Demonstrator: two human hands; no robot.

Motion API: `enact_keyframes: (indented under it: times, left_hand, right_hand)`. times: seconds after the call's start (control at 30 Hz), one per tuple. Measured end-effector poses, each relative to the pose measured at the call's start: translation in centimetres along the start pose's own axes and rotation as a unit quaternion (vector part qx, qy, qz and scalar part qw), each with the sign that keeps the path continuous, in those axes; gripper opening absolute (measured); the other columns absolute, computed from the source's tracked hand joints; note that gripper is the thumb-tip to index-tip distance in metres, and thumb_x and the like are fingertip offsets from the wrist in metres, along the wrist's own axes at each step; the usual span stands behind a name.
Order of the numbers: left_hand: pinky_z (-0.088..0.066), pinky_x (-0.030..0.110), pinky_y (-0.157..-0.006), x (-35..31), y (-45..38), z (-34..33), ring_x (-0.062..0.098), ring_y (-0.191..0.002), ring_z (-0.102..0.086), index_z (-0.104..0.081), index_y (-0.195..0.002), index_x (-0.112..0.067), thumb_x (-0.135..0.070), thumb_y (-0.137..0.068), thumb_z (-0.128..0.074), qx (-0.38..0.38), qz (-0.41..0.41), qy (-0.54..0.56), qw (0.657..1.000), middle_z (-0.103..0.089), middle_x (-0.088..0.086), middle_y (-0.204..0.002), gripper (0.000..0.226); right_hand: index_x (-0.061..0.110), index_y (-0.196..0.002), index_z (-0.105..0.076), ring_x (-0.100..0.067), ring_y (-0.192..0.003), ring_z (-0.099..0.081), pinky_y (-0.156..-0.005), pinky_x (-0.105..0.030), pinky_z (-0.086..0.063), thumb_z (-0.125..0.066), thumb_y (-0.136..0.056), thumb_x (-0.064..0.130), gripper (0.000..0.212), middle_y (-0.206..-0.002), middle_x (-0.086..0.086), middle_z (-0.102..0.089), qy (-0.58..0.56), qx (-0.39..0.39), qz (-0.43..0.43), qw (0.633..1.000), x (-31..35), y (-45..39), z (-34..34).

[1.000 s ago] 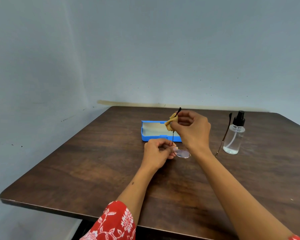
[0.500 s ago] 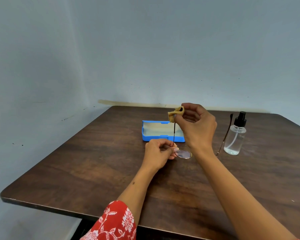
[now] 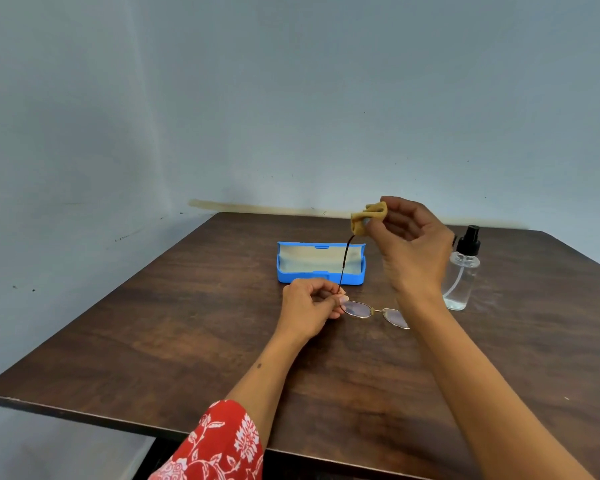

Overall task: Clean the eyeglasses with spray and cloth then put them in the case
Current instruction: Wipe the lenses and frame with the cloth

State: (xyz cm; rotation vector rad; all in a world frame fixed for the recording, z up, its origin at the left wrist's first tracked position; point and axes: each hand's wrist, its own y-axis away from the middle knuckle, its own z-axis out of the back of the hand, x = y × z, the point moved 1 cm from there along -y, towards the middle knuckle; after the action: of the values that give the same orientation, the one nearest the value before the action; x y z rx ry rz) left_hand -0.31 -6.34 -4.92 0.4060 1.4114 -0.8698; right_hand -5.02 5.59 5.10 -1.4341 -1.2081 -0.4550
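The thin-framed eyeglasses lie low over the wooden table, lenses toward me. My left hand pinches the frame at its left hinge. One dark temple arm rises from that hinge to the tan cloth. My right hand pinches this cloth around the temple's tip, well above the table. The open blue case stands just behind the glasses. A clear spray bottle with a black nozzle stands to the right, partly behind my right hand.
The table meets a grey wall at its far edge, with another wall on the left. Its near edge runs across the bottom, under my forearms.
My right hand has slid the cloth up along the temple arm to its tip and moved right. The second lens now shows. The left hand has stayed put.
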Motion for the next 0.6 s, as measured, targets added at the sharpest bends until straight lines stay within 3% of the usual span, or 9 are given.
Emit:
enact_keyframes:
  times: [0.13,0.23,0.43,0.5,0.6]
  left_hand:
    - [-0.057,0.021,-0.062,-0.1,0.0,0.0,0.016,-0.067,-0.069,-0.069,-0.08,-0.011,-0.004,-0.078,-0.072,-0.006,-0.002,-0.002,1.0,-0.069,0.006,-0.071,0.007]
    - [-0.057,0.02,-0.061,-0.1,-0.1,0.1,0.017,-0.067,-0.07,-0.07,-0.083,-0.008,-0.005,-0.077,-0.072,-0.014,-0.002,0.0,1.0,-0.069,0.007,-0.072,0.007]
    - [-0.058,0.022,-0.063,-0.2,-0.2,0.0,0.016,-0.068,-0.071,-0.07,-0.09,-0.002,-0.005,-0.077,-0.072,-0.016,0.003,-0.005,1.0,-0.07,0.007,-0.074,0.013]
    - [-0.059,0.025,-0.065,-0.1,-0.1,0.0,0.017,-0.069,-0.071,-0.07,-0.091,-0.003,-0.006,-0.076,-0.073,-0.01,0.006,-0.013,1.0,-0.071,0.008,-0.076,0.015]
    - [-0.059,0.028,-0.067,-0.2,0.0,-0.3,0.018,-0.067,-0.071,-0.07,-0.092,-0.002,-0.006,-0.075,-0.074,-0.001,0.012,-0.017,1.0,-0.071,0.009,-0.078,0.018]
  right_hand:
    - [0.014,-0.089,-0.067,-0.008,-0.072,-0.069,-0.071,-0.021,-0.055,-0.071,-0.074,-0.004,0.024,-0.08,-0.001,-0.071,-0.003,-0.006,-0.009,1.0,0.7,-0.3,2.5]
    - [0.02,-0.08,-0.069,-0.011,-0.071,-0.068,-0.071,-0.025,-0.051,-0.073,-0.072,0.001,0.022,-0.074,0.001,-0.072,0.082,-0.01,-0.045,0.996,0.1,-0.5,6.2]
    - [0.02,-0.064,-0.075,-0.019,-0.075,-0.065,-0.074,-0.034,-0.052,-0.075,-0.062,0.006,0.014,-0.068,-0.001,-0.072,0.304,0.08,-0.202,0.928,-3.7,-0.7,11.2]
    - [0.019,-0.064,-0.076,-0.025,-0.084,-0.068,-0.084,-0.042,-0.054,-0.075,-0.062,0.004,0.015,-0.071,-0.004,-0.073,0.292,0.095,-0.224,0.925,-4.6,-0.6,11.3]
    - [0.015,-0.063,-0.075,-0.026,-0.084,-0.069,-0.087,-0.046,-0.053,-0.075,-0.064,0.0,0.015,-0.074,-0.007,-0.074,0.254,0.09,-0.234,0.934,-5.3,-0.6,11.2]
